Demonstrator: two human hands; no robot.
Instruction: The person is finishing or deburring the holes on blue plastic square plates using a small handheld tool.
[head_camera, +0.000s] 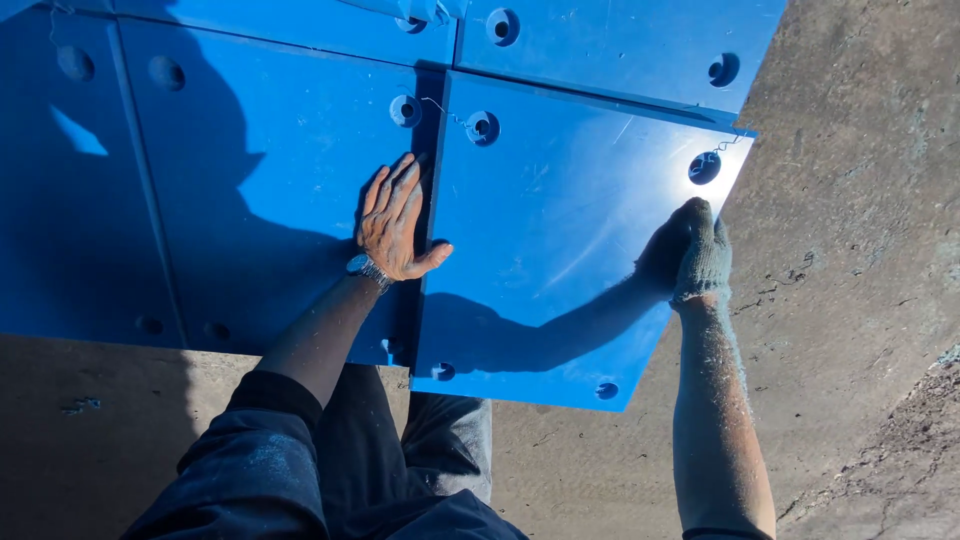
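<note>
**Pressing a blue panel into line against its neighbours**

Holding the loose blue panel (560, 240) with both hands against the grey concrete (860, 250). It sits tilted: its left edge overlaps the seam with the fixed panel (250, 200) beside it, and its lower right corner swings out over bare concrete.

Left hand (395, 220), bare, wristwatch (362, 268) at the wrist, lies flat across that seam. Fingers (395, 190) together and extended, pointing up along the joint; thumb spread off to the right onto the loose panel. Nothing gripped, just palm pressure.

Right hand (700, 255), in a knit glove (705, 270), is at the panel's right edge just below a bolt hole (704, 167) with a wire tail (725, 148) coming out of it. Fingers look curled at the edge; whether they wrap behind it I cannot tell.

Panel lies between my 2 hands, long axis running roughly up and down in view. Right hand is nearer the free edge, left hand nearer the seam. Countersunk holes (482, 127) show at the corners, some with wire through them.
</note>
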